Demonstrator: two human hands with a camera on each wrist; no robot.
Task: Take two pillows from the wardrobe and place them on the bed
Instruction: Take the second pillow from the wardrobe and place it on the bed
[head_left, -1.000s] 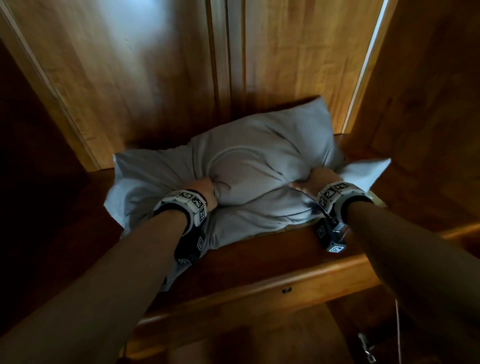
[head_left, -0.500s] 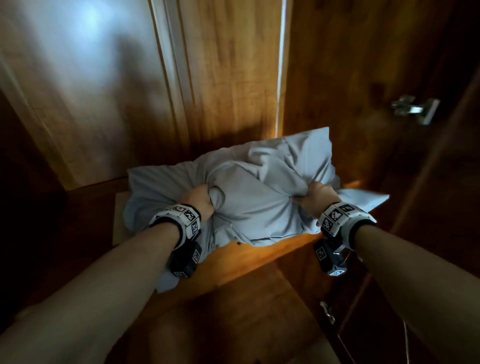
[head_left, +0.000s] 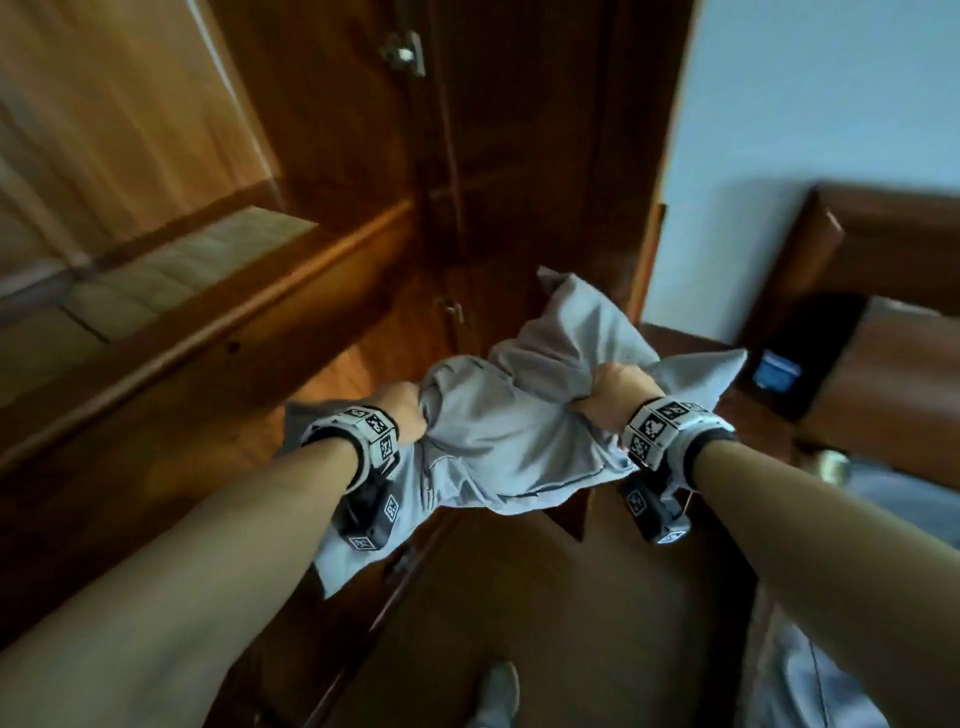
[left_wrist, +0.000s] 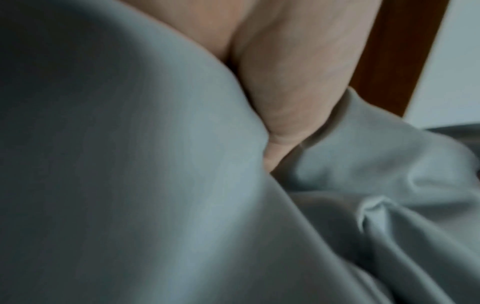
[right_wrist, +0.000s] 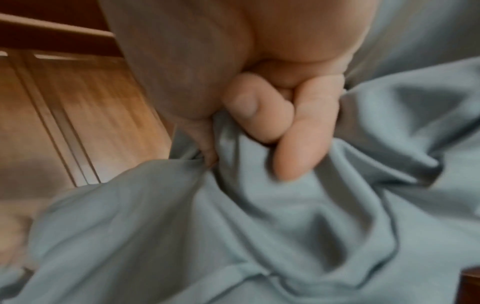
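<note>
A pale grey-blue pillow (head_left: 509, 431) hangs in the air in front of the wooden wardrobe (head_left: 363, 234), clear of its shelf. My left hand (head_left: 405, 415) grips a bunch of its fabric on the left side. My right hand (head_left: 615, 387) grips another bunch on the right. In the right wrist view my fingers (right_wrist: 298, 133) curl into the grey cloth (right_wrist: 259, 236). The left wrist view shows my palm (left_wrist: 298, 82) pressed into the pillow (left_wrist: 130, 164). Part of the bed (head_left: 893, 519) shows at the right edge, with its dark wooden headboard (head_left: 883, 244).
The wardrobe shelf (head_left: 171, 275) at left holds a light liner. The wardrobe's dark open door (head_left: 545, 156) stands just behind the pillow. A pale wall (head_left: 805, 104) is at upper right. A dark nightstand with a small blue-lit object (head_left: 776, 371) sits beside the headboard. A foot (head_left: 498, 691) shows on the floor below.
The pillow has come off the wardrobe shelf and now hangs free between both hands. The view has swung right, bringing the wall, headboard and bed into sight.
</note>
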